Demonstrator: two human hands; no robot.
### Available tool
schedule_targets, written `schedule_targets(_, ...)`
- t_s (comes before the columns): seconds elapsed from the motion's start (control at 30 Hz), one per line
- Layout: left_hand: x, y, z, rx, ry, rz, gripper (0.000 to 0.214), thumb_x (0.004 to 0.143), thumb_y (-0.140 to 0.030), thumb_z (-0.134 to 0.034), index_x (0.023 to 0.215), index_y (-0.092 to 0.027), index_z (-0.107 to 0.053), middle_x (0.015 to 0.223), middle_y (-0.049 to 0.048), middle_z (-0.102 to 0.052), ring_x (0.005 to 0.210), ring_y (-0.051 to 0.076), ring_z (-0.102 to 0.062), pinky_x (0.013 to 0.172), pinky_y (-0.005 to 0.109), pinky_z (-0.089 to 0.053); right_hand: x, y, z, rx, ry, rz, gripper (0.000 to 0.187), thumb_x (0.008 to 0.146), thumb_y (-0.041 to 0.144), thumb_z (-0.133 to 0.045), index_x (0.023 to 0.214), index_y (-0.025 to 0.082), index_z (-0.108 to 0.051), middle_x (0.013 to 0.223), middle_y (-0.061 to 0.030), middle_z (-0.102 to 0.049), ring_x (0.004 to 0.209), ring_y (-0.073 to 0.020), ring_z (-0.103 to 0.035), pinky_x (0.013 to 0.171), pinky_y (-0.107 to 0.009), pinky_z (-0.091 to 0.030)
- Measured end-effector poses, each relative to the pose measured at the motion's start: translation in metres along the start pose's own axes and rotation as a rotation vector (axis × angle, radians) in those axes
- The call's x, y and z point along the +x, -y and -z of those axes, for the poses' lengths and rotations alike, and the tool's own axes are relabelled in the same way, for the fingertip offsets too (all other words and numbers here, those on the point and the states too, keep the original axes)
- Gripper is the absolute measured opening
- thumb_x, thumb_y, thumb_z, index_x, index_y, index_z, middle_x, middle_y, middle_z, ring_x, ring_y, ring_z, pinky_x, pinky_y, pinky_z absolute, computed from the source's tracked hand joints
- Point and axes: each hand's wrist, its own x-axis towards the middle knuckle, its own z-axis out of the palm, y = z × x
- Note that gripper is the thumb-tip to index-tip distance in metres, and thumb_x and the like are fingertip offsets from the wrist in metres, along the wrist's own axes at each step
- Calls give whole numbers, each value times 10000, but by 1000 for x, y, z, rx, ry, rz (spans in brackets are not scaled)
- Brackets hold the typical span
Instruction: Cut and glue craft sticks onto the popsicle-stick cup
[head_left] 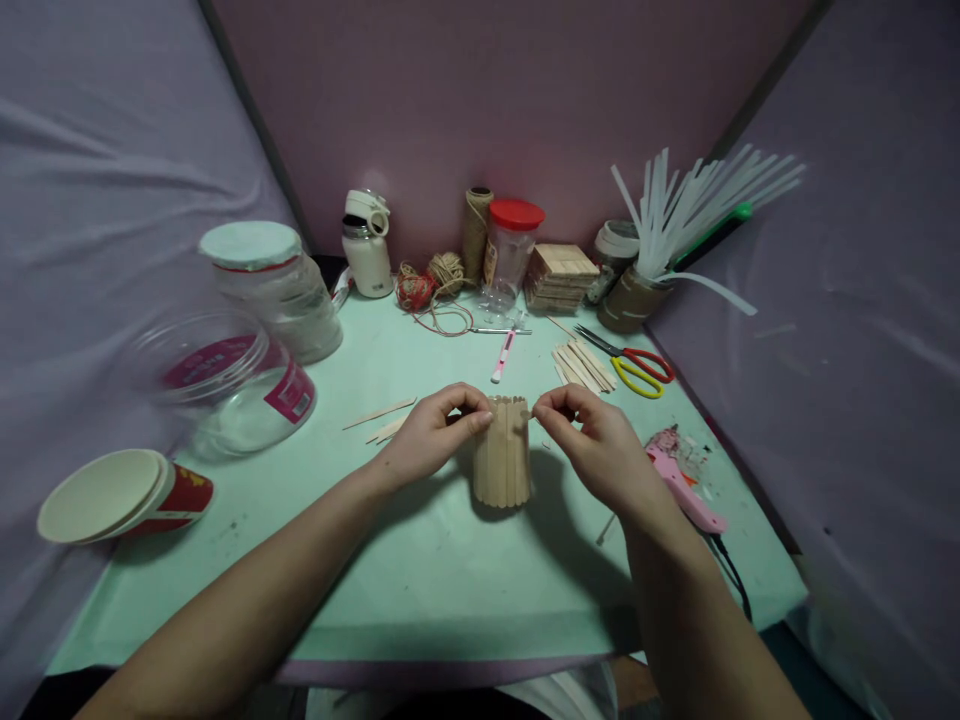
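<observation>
A round cup made of upright wooden craft sticks stands on the green tabletop in front of me. My left hand is closed in a pinch at the cup's upper left edge, thumb against the sticks. Just off the upper right edge, my right hand is also pinched. Whatever lies between its thumb and forefinger is too small to make out. Several loose craft sticks lie behind my left hand, partly hidden by it. A pile of craft sticks sits beyond my right hand.
Scissors and a pink hot glue gun lie at the right. A pink craft knife is behind the cup. Paper cups and clear plastic tubs occupy the left. White glue sticks fan out from a container.
</observation>
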Motion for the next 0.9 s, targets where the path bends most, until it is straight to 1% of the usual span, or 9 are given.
schedule_targets(0.13, 1, 1, -1, -22, 2, 11, 170, 863, -320, -573, 809, -159, -587, 883, 38, -582, 859, 164, -532, 798, 290, -426, 4, -8, 3, 71, 68, -105, 222, 836, 380, -549, 773, 176, -610, 746, -12, -611, 695, -155, -522, 636, -270, -384)
schedule_targets(0.23, 1, 1, -3, -33, 0, 16, 177, 853, -331, -584, 807, -161, -590, 876, 38, -581, 851, 165, -529, 784, 294, -429, 5, -9, 1, 76, 119, -104, 233, 835, 384, -556, 761, 173, -621, 733, -7, -606, 684, -149, -507, 625, -261, -380)
schedule_targets(0.33, 1, 1, -3, -52, -7, 24, 185, 840, -341, -598, 790, -163, -586, 862, 38, -580, 844, 167, -526, 770, 299, -433, 6, -9, -1, 92, 144, -91, 235, 841, 379, -550, 739, 176, -611, 722, 1, -598, 672, -144, -496, 616, -254, -373)
schedule_targets(0.47, 1, 1, -4, -79, -15, 37, 171, 819, -326, -620, 784, -164, -577, 856, 34, -571, 839, 162, -519, 759, 297, -433, 6, -11, -3, 100, 145, -106, 231, 835, 381, -553, 738, 179, -608, 718, 6, -590, 662, -141, -487, 603, -252, -357)
schedule_targets(0.67, -1, 1, -6, -101, -6, 63, 169, 773, -285, -666, 775, -177, -537, 819, 11, -544, 780, 143, -498, 703, 280, -421, 3, -12, -6, 102, 130, -121, 228, 834, 383, -546, 761, 177, -611, 752, -5, -602, 706, -151, -509, 647, -265, -374)
schedule_targets(0.9, -2, -4, -15, 59, -96, 49, 263, 721, -219, -680, 729, -200, -418, 752, -37, -465, 684, 109, -413, 630, 248, -350, 0, -13, -10, 96, 80, -108, 212, 830, 374, -545, 791, 179, -619, 785, -25, -630, 737, -172, -544, 674, -287, -405)
